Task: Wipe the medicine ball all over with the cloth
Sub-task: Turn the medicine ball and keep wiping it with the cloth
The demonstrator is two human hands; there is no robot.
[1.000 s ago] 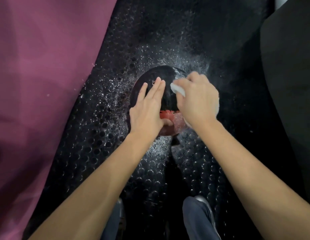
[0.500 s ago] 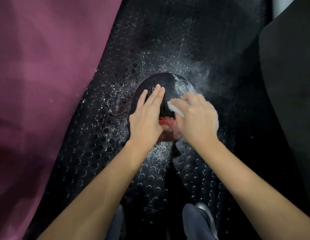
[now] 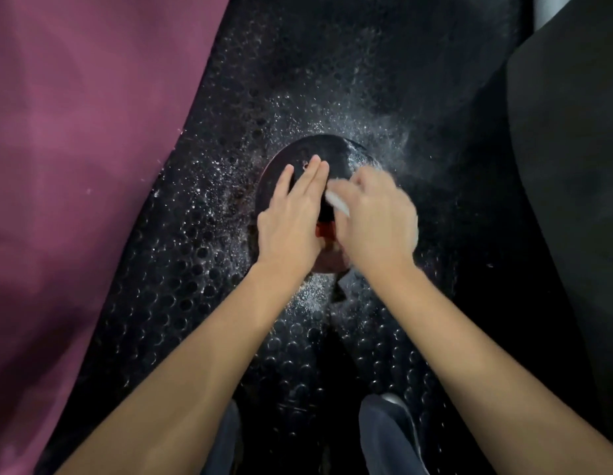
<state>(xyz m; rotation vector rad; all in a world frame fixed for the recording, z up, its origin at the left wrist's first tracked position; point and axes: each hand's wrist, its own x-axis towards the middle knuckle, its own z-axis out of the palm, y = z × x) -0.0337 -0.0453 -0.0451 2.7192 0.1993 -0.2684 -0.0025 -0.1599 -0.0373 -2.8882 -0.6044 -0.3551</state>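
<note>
A black medicine ball [image 3: 318,152] with a red patch on its near side sits on the studded black floor mat [image 3: 181,269], dusted with white specks. My left hand [image 3: 293,221] lies flat on the ball's top left with straight fingers. My right hand [image 3: 377,221] grips a white cloth [image 3: 336,202] and holds it against the ball's right side; it is motion-blurred. Most of the cloth is hidden under that hand.
A maroon pad [image 3: 75,166] fills the left side. A dark padded surface [image 3: 572,166] rises on the right. My two shoes [image 3: 390,437] stand on the mat at the bottom, close to the ball. White powder lies scattered around the ball.
My right hand with the cloth has slid down and toward me over the ball's right side. My left hand has stayed flat on the ball.
</note>
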